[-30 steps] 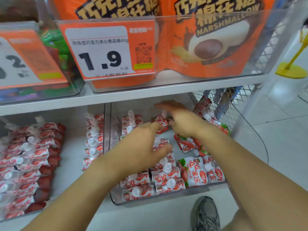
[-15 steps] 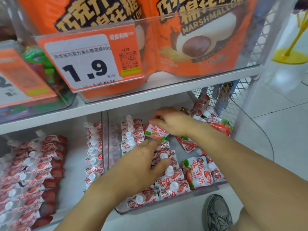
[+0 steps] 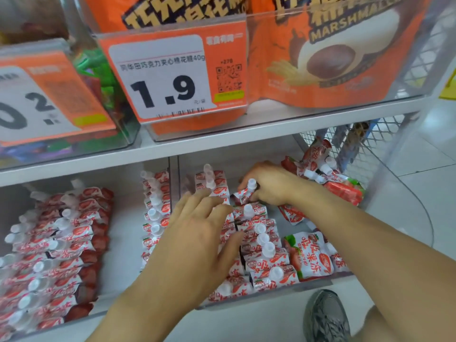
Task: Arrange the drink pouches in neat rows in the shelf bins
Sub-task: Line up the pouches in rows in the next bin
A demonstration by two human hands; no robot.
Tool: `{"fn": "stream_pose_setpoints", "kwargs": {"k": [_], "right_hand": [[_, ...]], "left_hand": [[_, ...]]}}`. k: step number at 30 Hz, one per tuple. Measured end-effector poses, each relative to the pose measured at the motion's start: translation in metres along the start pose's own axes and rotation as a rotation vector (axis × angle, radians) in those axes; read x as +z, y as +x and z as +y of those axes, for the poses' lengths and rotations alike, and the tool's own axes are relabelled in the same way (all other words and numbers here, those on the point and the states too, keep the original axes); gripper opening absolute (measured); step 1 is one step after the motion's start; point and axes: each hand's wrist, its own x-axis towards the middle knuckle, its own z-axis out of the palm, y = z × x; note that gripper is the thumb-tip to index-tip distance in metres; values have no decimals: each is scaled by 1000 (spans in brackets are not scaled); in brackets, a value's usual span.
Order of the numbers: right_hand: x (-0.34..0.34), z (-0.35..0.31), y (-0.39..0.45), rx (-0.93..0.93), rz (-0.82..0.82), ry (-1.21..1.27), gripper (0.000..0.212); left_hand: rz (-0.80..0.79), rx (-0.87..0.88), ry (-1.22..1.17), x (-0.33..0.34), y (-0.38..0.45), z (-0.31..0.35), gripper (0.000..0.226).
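1. We saw the right hand [image 3: 267, 185] deep in the clear bin [image 3: 318, 283] on the low shelf.
2. Its fingers were curled tight around one pouch [image 3: 244, 195]. The white cap [image 3: 251, 183] poked up just past the fingers.
3. That pouch was held at the far end of a row of pouches [image 3: 264, 250]. The row ran from the fingers toward the front of the bin, caps up.
4. The left hand [image 3: 197, 243] lay flat over the next row. Its fingers were straight and a little apart, and they held nothing.
5. Just past the left fingertips stood more pouches [image 3: 212, 183] at the back of the bin.
6. Behind the right hand, a messy heap [image 3: 333, 181] of pouches lay against the wire side of the bin.
7. Under the right arm, one flat pouch [image 3: 311, 257] lay face up beside the neat row.
8. To the left of the left hand sat another bin [image 3: 128, 243] with more pouches in two rows.
9. Above the fingers, on the top shelf, were orange bags [image 3: 333, 58] and a tag [image 3: 170, 75] that said 1.9.
10. A grey shoe [image 3: 325, 317] stood on the floor under the right arm.
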Motion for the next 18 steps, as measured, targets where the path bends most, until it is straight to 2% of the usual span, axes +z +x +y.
{"fn": "stream_pose_setpoints", "kwargs": {"k": [3, 5, 8, 11, 12, 16, 18], "right_hand": [[-5, -1, -1, -6, -133, 77, 13], [-10, -4, 0, 8, -283, 123, 18], [-14, -7, 0, 185, -436, 381, 25], [-14, -6, -1, 307, -411, 507, 62], [-15, -7, -4, 309, -408, 522, 65], [-13, -15, -21, 269, -441, 631, 54], [-8, -15, -27, 267, -399, 693, 63]], "left_hand": [[38, -32, -8, 5, -7, -15, 35], [64, -22, -57, 6, -10, -19, 30], [100, 3, -90, 8, -11, -19, 22], [102, 0, -87, 8, -9, -18, 21], [92, -3, -84, 7, -9, -17, 22], [39, -10, 5, 5, -7, -15, 29], [41, -15, 40, 3, -1, -10, 33]]}}
